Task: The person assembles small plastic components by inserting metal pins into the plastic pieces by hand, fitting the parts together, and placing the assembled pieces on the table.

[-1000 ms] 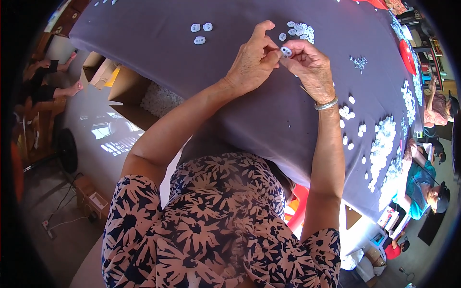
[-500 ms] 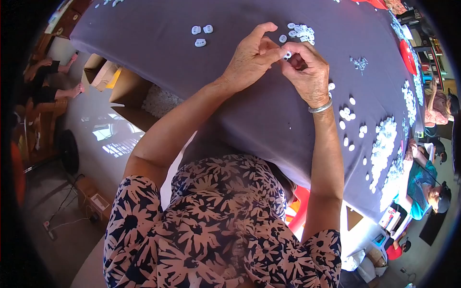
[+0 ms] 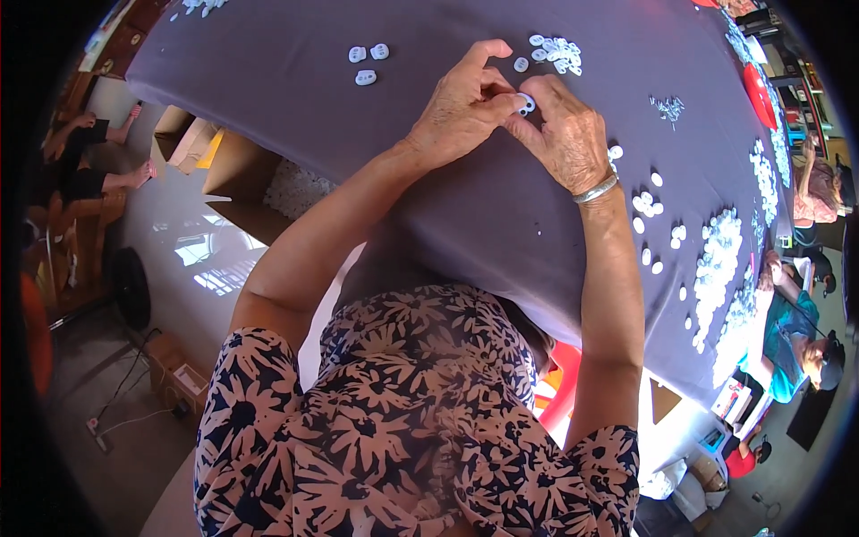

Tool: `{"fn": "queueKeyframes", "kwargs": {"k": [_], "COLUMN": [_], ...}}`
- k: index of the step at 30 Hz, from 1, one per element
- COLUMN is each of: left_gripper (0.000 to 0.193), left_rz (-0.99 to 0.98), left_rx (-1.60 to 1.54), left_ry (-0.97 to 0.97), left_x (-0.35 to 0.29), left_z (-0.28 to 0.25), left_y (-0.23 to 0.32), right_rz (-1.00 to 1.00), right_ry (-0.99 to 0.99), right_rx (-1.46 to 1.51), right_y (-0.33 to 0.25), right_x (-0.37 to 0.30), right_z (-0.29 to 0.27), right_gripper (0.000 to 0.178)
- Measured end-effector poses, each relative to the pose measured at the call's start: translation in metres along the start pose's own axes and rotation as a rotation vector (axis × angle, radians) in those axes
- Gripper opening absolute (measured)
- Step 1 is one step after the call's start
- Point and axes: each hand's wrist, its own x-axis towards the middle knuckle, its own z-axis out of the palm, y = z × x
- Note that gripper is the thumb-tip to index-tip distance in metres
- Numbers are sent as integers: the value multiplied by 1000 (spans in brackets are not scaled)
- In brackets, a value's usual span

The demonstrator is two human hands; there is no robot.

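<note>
Pinching a small white oval piece (image 3: 528, 106) with dark spots on its face, raised above the dark tablecloth (image 3: 465, 233) in the upper middle of the view, between the fingertips of both hands. Grips the piece from one side with the left hand (image 3: 461, 106), with the thumb tip close against it and the index finger lifted and bent over the other fingers. Grips the same piece from the other side with the right hand (image 3: 565, 134), with thumb and index finger drawn narrow about it. Cannot tell the exact fingertip contact, partly hidden at this angle. Wears a silver bracelet (image 3: 596, 190) on the right wrist. Has a cluster of similar white pieces (image 3: 562, 55) lying just beyond the right hand, and three spaced-out white pieces (image 3: 366, 78) to the left of the left hand. Has a scatter of tiny metallic bits (image 3: 667, 108) farther right on the cloth. Has loose white pieces (image 3: 647, 204) near the bracelet, and a long, dense heap (image 3: 718, 259) of white pieces toward the right edge of the cloth. Has an open cardboard box (image 3: 246, 170) below the left edge of the cloth, partly filled with pale bits (image 3: 295, 190). Shares the right rim of the view with a co-worker in a teal top (image 3: 789, 345).
</note>
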Motion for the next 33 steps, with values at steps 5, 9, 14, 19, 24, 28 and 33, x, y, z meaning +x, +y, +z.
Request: {"fn": "queueKeyframes", "kwargs": {"k": [5,9,14,19,24,28,33], "left_gripper": [44,43,42,41,41,41,24], "left_rz": [35,-6,-60,-93,-128,-38,260], "left_rx": [90,32,-59,-118,-235,-180,160], "left_ry": [-74,-103,-70,-72,-102,-44,128], "left_x": [0,-3,-7,-8,-2,4,11], "left_z": [-4,-5,-3,-3,-11,-14,-38], "left_y": [1,4,5,10,1,-1,7], "right_rz": [-7,-31,-20,29,-21,-20,378], "right_ry": [-85,-89,-108,-93,-11,37,367], "right_rx": [-40,11,32,10,75,22,184], "right_y": [7,4,-1,-4,-2,-6,21], "right_x": [-5,-5,-6,-8,-4,1,-3], "right_z": [7,6,6,10,14,7,-5], "right_gripper": [27,27,25,25,24,27,27]}}
